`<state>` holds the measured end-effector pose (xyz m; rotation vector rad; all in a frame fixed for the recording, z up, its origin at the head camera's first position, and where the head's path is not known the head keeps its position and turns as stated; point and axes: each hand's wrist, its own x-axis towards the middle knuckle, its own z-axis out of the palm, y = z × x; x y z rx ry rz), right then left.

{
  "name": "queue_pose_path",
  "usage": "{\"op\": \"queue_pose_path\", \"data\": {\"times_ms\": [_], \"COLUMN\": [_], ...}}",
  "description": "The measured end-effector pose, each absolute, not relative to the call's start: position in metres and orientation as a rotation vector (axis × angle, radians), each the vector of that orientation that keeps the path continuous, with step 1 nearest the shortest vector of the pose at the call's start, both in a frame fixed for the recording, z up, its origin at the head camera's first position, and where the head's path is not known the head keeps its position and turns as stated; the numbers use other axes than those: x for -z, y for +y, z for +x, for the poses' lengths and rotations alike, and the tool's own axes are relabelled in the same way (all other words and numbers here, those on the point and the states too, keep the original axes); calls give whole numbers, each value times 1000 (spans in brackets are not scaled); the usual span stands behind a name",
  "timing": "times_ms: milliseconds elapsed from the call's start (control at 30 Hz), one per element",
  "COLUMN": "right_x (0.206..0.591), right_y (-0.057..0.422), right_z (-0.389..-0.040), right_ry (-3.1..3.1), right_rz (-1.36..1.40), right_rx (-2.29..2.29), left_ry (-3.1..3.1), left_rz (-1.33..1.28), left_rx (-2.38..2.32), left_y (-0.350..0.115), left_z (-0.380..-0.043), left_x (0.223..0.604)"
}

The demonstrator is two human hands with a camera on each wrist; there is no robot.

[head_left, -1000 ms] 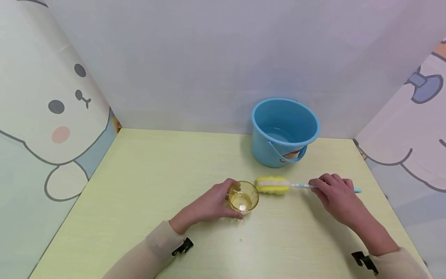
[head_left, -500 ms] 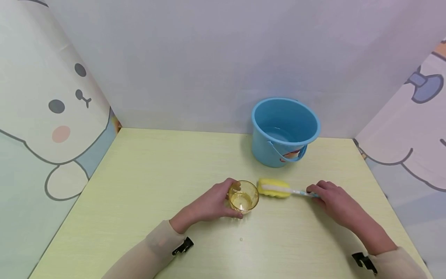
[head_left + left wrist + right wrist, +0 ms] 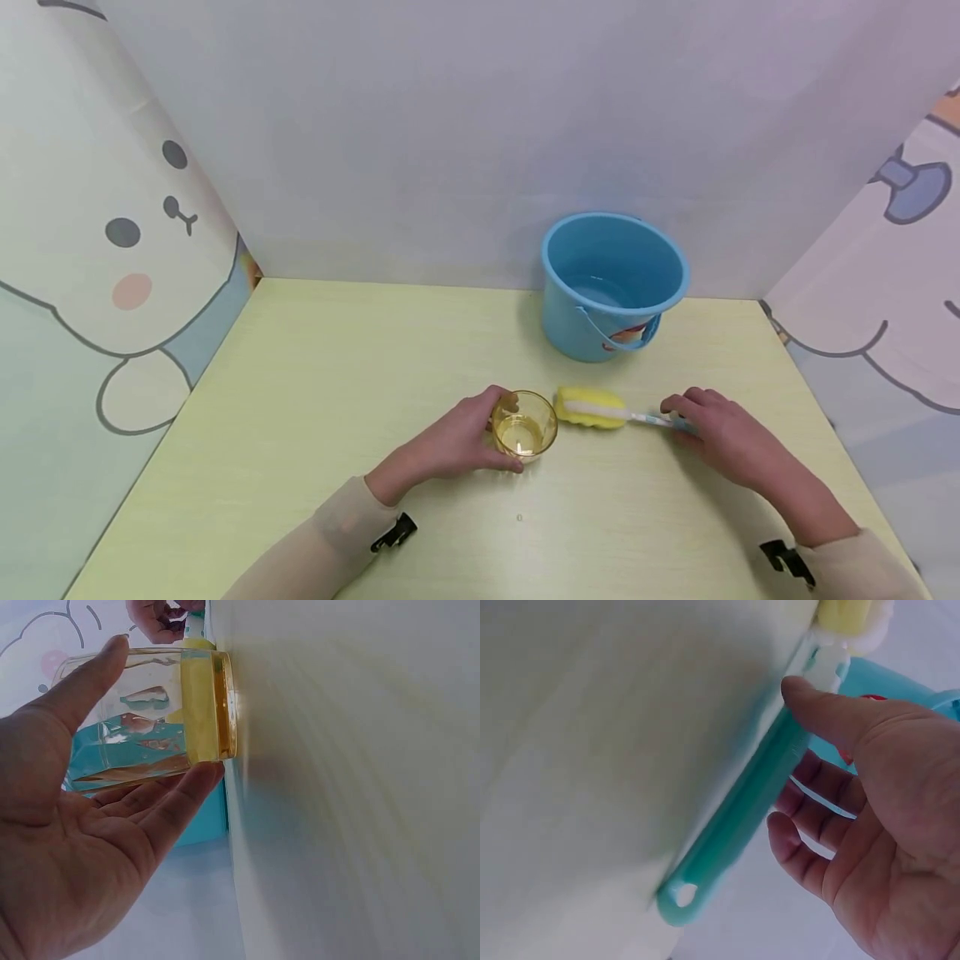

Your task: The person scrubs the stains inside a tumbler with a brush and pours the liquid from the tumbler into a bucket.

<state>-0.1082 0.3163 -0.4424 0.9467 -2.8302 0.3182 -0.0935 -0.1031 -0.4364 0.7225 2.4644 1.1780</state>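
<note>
An amber-tinted glass (image 3: 542, 432) stands upright on the pale yellow table. My left hand (image 3: 461, 437) grips it from the left, thumb in front and fingers behind; the left wrist view shows the thumb and fingers against its sides. Just right of the glass lies a sponge cup brush (image 3: 596, 407) with a yellow head. Its teal handle (image 3: 727, 817) rests on the table in the right wrist view. My right hand (image 3: 723, 437) is over that handle, thumb across it and the other fingers loosely bent on the far side, some apart from it.
A blue bucket (image 3: 566, 325) with its handle hanging down stands behind the brush, water apparently in its bottom. A pale wall (image 3: 420, 167) closes the back of the table (image 3: 360, 350). Printed cartoon panels flank both sides. A small drop (image 3: 519, 517) lies in front of the glass.
The brush has come down and towards me at its handle end, and now lies slanted on the table. My right hand's fingers have loosened from it. The left hand and glass stay put.
</note>
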Motion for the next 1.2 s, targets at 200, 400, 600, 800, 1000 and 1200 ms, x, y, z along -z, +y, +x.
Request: {"op": "queue_pose_path", "data": {"times_ms": [200,400,600,800,1000,1200], "right_x": [416,394,367,340,320,305], "right_y": [317,320,319,313,309,308], "right_z": [-117,-131,-147,-165,-187,-214], "right_ry": [-2870,-2814,-2784,-2810,-2862,-2865], "right_rz": [885,778,626,420,234,109], "right_rx": [-374,-503,-668,-785,-1006,-1244], "left_ry": [2469,2473,2476,2479,2483,2486], "left_rz": [724,715,728,735,733,734], "left_rx": [-1176,-1173,-1177,-1177,-1169,-1170], "left_y": [-103,-102,-103,-103,-103,-103], "left_z": [-93,-93,-93,-92,-92,-92], "left_x": [437,437,437,437,437,437]}}
